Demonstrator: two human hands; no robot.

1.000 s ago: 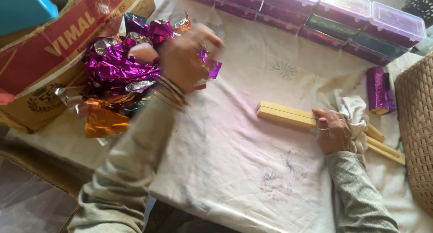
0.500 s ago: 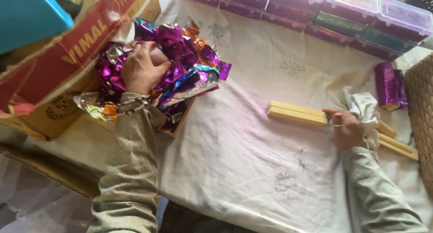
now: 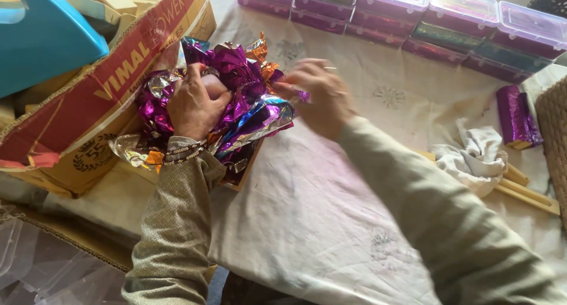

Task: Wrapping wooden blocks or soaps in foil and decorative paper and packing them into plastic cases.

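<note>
A crumpled heap of shiny foil wrappers (image 3: 239,92), mostly purple with orange and silver bits, lies on the white cloth (image 3: 331,222) beside a cardboard box. My left hand (image 3: 195,101) presses down into the heap, its fingers closed around purple foil. My right hand (image 3: 319,95) has come across to the heap's right edge, blurred by motion, with its fingers touching the foil there. Whether it grips a piece I cannot tell. A wooden board edge (image 3: 245,178) peeks out under the heap.
A torn cardboard box (image 3: 106,86) with a blue plastic thing (image 3: 47,33) stands at the left. Clear lidded boxes (image 3: 413,10) line the back. A white rag (image 3: 475,157) lies on wooden sticks (image 3: 528,193) at the right, near a purple wrapped block (image 3: 517,116) and a wicker basket (image 3: 555,134).
My right hand left the rag and sticks and swung left to the foil heap. My left hand stayed in the foil, pressing deeper. The view shifted slightly.
</note>
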